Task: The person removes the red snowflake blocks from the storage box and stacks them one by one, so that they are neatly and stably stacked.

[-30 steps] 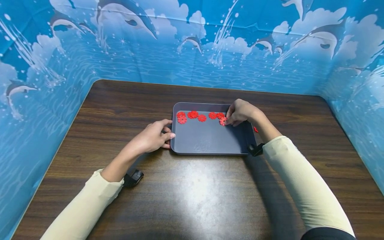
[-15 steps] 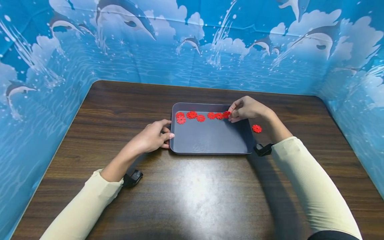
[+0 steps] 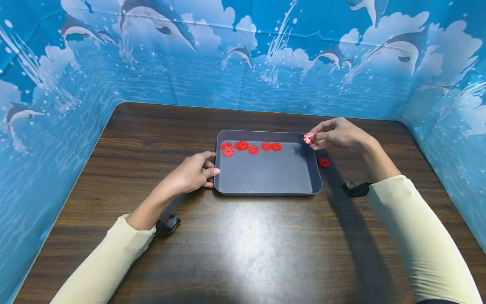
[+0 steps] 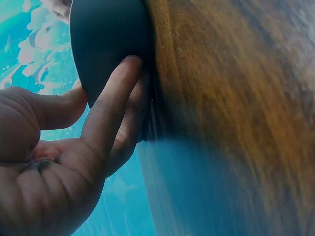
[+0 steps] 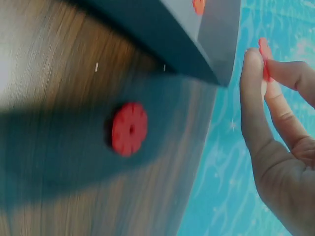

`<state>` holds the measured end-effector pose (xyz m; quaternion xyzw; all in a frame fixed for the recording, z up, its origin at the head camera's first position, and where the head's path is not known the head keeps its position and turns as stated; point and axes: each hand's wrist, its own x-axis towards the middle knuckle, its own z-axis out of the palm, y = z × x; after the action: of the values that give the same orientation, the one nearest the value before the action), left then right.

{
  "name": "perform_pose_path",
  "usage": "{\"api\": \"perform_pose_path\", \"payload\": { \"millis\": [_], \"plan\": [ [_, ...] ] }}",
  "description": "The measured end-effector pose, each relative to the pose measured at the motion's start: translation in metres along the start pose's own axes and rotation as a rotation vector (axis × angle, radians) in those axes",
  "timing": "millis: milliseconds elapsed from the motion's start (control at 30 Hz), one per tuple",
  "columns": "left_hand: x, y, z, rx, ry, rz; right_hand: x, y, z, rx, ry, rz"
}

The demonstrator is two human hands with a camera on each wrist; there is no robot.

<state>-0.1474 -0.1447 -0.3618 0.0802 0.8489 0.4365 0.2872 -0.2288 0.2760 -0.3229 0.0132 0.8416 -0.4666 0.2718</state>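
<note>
A dark grey rectangular tray [image 3: 271, 171] lies on the table, with several red notched discs [image 3: 253, 149] along its far side. At its left end my left hand [image 3: 195, 171] grips the wall, thumb at the rim and fingers against the outside, as the left wrist view shows the hand [image 4: 74, 147] close up. Between thumb and fingertips my right hand [image 3: 339, 133] pinches one red notched disc [image 3: 308, 138] over the tray's far right corner; the right wrist view shows this disc [image 5: 265, 59] edge-on. Another red disc [image 3: 324, 162] lies on the table just right of the tray.
The dark wood-grain table [image 3: 159, 261] has rounded far corners. A blue dolphin-print cloth [image 3: 212, 80] hangs behind it and along both sides. Black straps with cameras [image 3: 167, 226] sit at both wrists.
My right hand has picked a disc up from the tray's far right part and carried it right, over the corner. The disc on the table has come into full view. My left hand stays put.
</note>
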Motion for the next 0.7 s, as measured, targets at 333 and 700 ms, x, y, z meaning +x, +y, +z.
{"api": "perform_pose_path", "payload": {
  "millis": [333, 700],
  "plan": [
    [-0.001, 0.002, 0.000, 0.006, 0.004, 0.000, -0.015, 0.035, -0.023, -0.101, 0.012, 0.058],
    [-0.001, 0.002, 0.000, 0.002, -0.002, -0.002, -0.016, 0.056, -0.014, -0.078, -0.015, 0.117]
  ]
}}
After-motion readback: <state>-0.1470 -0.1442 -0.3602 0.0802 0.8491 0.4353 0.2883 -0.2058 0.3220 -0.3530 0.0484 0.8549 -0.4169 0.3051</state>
